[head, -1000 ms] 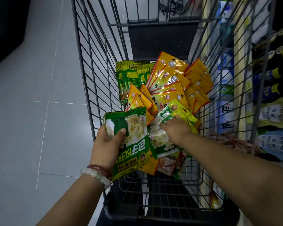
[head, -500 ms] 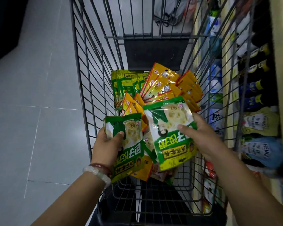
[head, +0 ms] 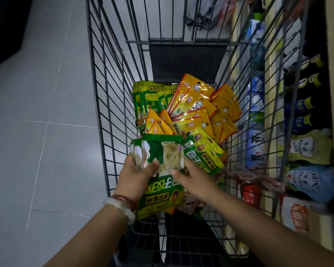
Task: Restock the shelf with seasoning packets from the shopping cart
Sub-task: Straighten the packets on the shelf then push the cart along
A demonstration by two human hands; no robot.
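Above the near end of the wire shopping cart (head: 108, 97), my left hand (head: 136, 175) grips a small stack of green seasoning packets (head: 162, 191), thumb across the front. My right hand (head: 194, 181) pinches the right edge of the front packet of that stack, thumb on its face. Just right of the stack, a green-and-yellow packet (head: 204, 151) lies on the pile. Further into the cart lie several yellow-orange packets (head: 197, 105), with dark green packets (head: 150, 99) upright at the back left.
The cart stands close against a shelf on the right holding dark bottles (head: 307, 112), Heinz pouches (head: 312, 180) and white-blue bags (head: 256, 147). Grey tiled floor (head: 46, 132) lies to the left. A black panel (head: 187, 60) closes the cart's far end.
My right hand lifted a second green packet from the pile and carried it left onto the packet in my left hand. Both packets now sit stacked between my hands.
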